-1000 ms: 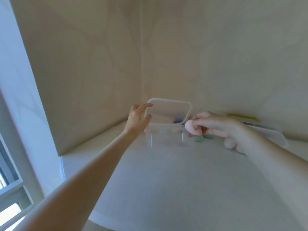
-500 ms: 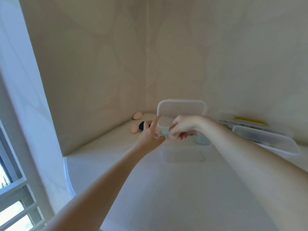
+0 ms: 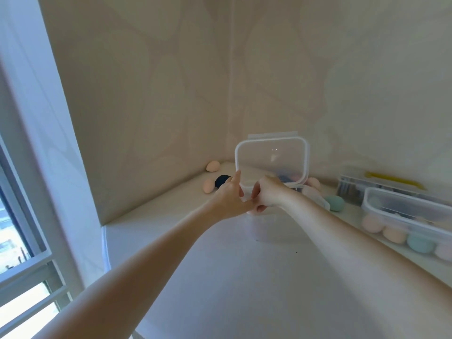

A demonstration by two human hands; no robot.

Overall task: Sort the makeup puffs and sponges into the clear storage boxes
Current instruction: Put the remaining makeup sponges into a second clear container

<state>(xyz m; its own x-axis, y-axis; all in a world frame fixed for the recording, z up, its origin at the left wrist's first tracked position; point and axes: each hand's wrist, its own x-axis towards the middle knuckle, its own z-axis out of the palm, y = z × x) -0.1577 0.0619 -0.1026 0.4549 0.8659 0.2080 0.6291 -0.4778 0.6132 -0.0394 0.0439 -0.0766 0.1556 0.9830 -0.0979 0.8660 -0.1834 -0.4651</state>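
Sponges lie scattered across the corner of the pale desk (image 3: 244, 277): two peach sponges (image 3: 212, 166) and a dark navy one (image 3: 221, 180) near the left wall, a teal sponge (image 3: 335, 203) to the right, and a row of pastel ones already inside the long clear box (image 3: 406, 216) at the right edge. Between these stands the open clear box (image 3: 271, 162), its lid raised upright against the wall. The right hand (image 3: 267, 195) is curled closed at the box's front rim, seemingly around something pale, though what it grips cannot be made out. The left hand (image 3: 230, 195) rests just beside it, touching it, index finger raised, fingers loose, holding nothing clearly. The step in hand looks like dropping a piece into this box; next, the right hand would need to let go over the opening, then reach for the loose sponges.
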